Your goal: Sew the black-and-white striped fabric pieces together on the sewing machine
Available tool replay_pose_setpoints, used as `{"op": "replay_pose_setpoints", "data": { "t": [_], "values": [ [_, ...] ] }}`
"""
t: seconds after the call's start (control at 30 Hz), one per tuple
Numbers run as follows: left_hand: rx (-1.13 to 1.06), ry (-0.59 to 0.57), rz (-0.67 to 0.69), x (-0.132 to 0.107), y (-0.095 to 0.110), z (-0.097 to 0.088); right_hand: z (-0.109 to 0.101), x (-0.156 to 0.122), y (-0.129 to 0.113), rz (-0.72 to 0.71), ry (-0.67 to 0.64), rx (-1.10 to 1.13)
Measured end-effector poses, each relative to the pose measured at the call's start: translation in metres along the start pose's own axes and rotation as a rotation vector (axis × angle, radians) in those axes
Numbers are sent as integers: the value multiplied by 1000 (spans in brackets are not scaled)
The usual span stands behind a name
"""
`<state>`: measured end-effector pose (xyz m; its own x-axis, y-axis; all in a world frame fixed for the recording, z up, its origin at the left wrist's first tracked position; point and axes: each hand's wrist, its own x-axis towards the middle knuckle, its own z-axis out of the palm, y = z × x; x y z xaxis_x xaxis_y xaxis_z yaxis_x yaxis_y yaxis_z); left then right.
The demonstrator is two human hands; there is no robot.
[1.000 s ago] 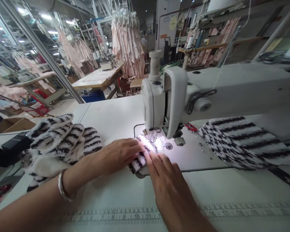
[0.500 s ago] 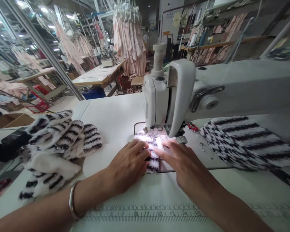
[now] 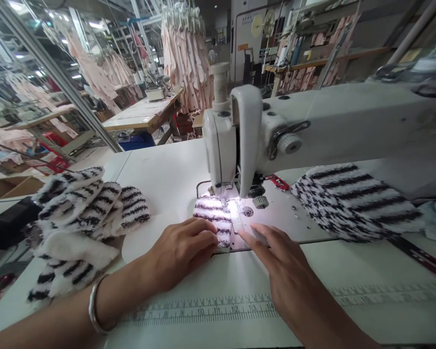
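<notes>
1. While the left hand lies flat, palm down, on the near end of a small striped fleece piece, its fingers stay loosely spread and close on nothing; they only press the fabric against the table.
2. That fleece piece sits on the machine bed under the head of the sewing machine, its far end lit at the presser foot.
3. The right hand rests just beside the piece's right edge, fingers straight and held together, tips on the metal bed; nothing is gripped.
4. A silver bangle circles the left wrist.
5. Near the table's left edge lies a heap of striped fleece pieces, well apart from the hands.
6. Under the machine's arm, toward the table's right edge, lies a bigger pile of striped fleece.
7. A printed ruler strip runs along the table's near edge, passing beneath both forearms.
8. Pink garments hang beyond the table's far edge.
</notes>
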<state>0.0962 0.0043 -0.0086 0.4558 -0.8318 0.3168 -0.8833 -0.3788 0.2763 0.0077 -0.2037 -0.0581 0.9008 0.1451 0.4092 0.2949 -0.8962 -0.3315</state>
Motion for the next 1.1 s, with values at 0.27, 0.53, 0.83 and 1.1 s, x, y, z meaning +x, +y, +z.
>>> {"op": "replay_pose_setpoints", "data": {
  "t": [0.27,0.53,0.83,1.1],
  "values": [
    [35,-10,34,-10,4,6,16,-11,-33,-78,63,-224],
    [101,-8,-38,1,8,14,12,9,-15,-50,49,-214],
    [182,42,-47,16,-22,16,16,34,-8,13,25,-170],
    [255,83,21,27,-39,11,16,27,-9,19,49,-113]
  ]
}}
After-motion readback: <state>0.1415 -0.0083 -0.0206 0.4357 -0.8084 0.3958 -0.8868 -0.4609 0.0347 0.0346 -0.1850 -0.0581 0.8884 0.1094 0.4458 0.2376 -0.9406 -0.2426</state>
